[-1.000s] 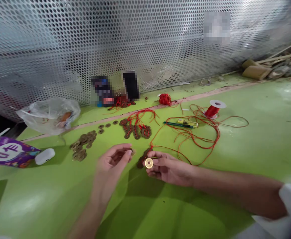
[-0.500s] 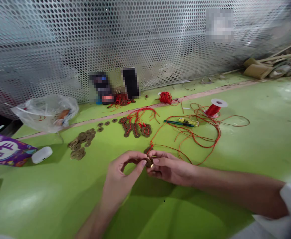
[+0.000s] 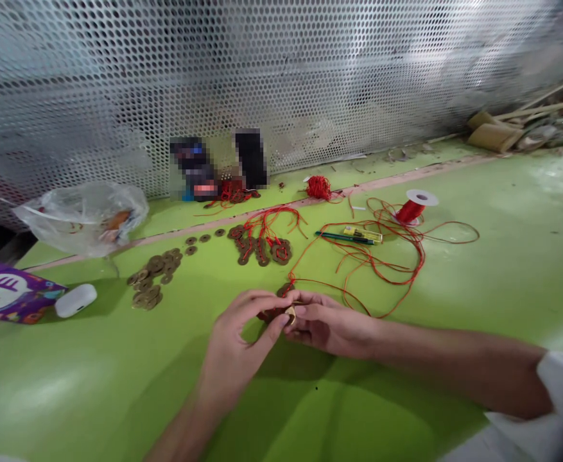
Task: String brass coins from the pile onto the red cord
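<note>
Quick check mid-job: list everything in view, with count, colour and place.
loose coins: a pile, brass, left of centre
strung coins: one cluster, on red cord, centre
red cord: loose tangle, right of centre
spool: one, red and white, right
pens: two or so, green and yellow, by the cord
plastic bag: one, clear, left
purple packet: one, left edge
white case: one, beside the packet
table: green
left hand: grip on coin
right hand: grip on same coin
</note>
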Motion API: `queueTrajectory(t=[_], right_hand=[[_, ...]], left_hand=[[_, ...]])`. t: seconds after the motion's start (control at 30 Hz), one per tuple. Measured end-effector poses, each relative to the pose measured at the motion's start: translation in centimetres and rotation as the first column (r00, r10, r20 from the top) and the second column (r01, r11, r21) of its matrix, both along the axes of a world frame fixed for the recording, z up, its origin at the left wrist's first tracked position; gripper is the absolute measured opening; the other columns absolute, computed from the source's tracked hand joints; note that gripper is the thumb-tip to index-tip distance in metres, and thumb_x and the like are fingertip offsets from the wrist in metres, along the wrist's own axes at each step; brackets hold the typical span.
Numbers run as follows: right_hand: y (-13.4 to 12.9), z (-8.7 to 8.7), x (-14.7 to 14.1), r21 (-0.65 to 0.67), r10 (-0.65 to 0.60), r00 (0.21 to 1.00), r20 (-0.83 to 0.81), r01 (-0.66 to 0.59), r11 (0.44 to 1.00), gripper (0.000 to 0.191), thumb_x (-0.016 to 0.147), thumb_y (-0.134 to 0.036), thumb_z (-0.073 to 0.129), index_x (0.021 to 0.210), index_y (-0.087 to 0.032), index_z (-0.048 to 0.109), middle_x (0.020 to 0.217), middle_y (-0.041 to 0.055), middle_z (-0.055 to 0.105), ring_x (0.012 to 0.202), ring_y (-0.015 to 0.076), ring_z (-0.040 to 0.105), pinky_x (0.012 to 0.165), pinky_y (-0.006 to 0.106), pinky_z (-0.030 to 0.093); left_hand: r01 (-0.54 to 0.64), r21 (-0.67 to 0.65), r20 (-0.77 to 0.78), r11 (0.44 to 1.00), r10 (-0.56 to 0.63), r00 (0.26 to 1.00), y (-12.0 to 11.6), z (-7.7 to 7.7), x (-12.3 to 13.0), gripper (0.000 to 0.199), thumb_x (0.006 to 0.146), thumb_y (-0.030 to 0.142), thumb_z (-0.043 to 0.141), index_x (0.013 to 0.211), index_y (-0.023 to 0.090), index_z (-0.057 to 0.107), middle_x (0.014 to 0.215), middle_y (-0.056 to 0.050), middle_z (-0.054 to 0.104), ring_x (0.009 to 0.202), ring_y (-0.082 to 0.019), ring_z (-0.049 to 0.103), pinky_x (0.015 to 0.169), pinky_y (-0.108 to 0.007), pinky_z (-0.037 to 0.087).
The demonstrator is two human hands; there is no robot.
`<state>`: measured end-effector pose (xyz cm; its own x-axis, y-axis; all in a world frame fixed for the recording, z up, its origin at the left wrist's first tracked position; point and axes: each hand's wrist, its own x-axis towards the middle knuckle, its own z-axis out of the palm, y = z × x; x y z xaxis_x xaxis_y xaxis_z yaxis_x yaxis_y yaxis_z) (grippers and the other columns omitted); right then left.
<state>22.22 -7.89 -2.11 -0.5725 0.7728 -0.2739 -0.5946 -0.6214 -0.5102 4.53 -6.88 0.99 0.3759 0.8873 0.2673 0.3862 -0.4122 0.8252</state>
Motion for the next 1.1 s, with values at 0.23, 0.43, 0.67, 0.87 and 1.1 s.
queueTrajectory(t=[0.23,0.43,0.67,0.87,1.1], right_hand=[[0.0,-0.2,0.1,-0.02,0.0,1.0,0.03,0.001,1.0,0.031,0.064,-0.022,0.082,0.086,-0.018,0.061,0.076,-0.0031,0.064,0.075,0.0086,0.061,0.082,0.024,0.045],[-0.1,-0.2,0.1,-0.019,0.006,0.999,0.043,-0.005,1.0,0.031,0.067,-0.028,0.082,0.089,-0.017,0.063,0.08,-0.0015,0.066,0.075,0.0082,0.063,0.081,0.024,0.046],[-0.1,0.0,0.1,-0.008,0.025,0.999,0.026,-0.025,1.0,0.029,0.068,-0.027,0.081,0.088,-0.017,0.063,0.081,-0.0026,0.067,0.075,0.0068,0.063,0.081,0.022,0.046],[-0.1,-0.2,0.1,0.014,0.026,0.999,0.037,-0.027,1.0,0.027,0.07,-0.027,0.08,0.087,-0.015,0.064,0.083,-0.001,0.068,0.075,0.0063,0.064,0.08,0.02,0.047],[-0.1,0.0,-0.1,0.015,0.007,0.999,0.049,-0.008,1.0,0.03,0.063,-0.026,0.084,0.082,-0.015,0.063,0.078,-0.0016,0.065,0.071,0.0065,0.061,0.077,0.021,0.046]], left_hand=[[0.052,0.06,-0.065,0.997,-0.048,0.997,0.2,0.5,-0.3,0.02,0.08,0.028,0.069,0.1,0.028,0.071,0.095,-0.003,0.068,0.086,-0.016,0.064,0.076,-0.027,0.053],[0.078,0.167,-0.083,0.983,-0.064,0.994,0.2,0.5,-0.3,0.024,0.082,0.025,0.067,0.106,0.029,0.07,0.093,-0.002,0.067,0.085,-0.015,0.063,0.076,-0.025,0.052],[0.115,0.228,-0.099,0.967,-0.094,0.991,0.3,0.9,-0.4,0.025,0.081,0.019,0.067,0.104,0.025,0.07,0.094,-0.002,0.067,0.085,-0.013,0.063,0.075,-0.022,0.052],[0.109,0.293,-0.122,0.95,-0.076,0.99,0.1,0.9,-0.1,0.024,0.08,0.017,0.064,0.102,0.023,0.07,0.09,-0.002,0.067,0.081,-0.012,0.063,0.072,-0.021,0.053],[0.098,0.325,-0.254,0.941,-0.013,0.967,0.9,1.6,-1.7,0.027,0.082,0.032,0.066,0.108,0.026,0.066,0.098,-0.001,0.069,0.087,-0.017,0.064,0.075,-0.028,0.054]])
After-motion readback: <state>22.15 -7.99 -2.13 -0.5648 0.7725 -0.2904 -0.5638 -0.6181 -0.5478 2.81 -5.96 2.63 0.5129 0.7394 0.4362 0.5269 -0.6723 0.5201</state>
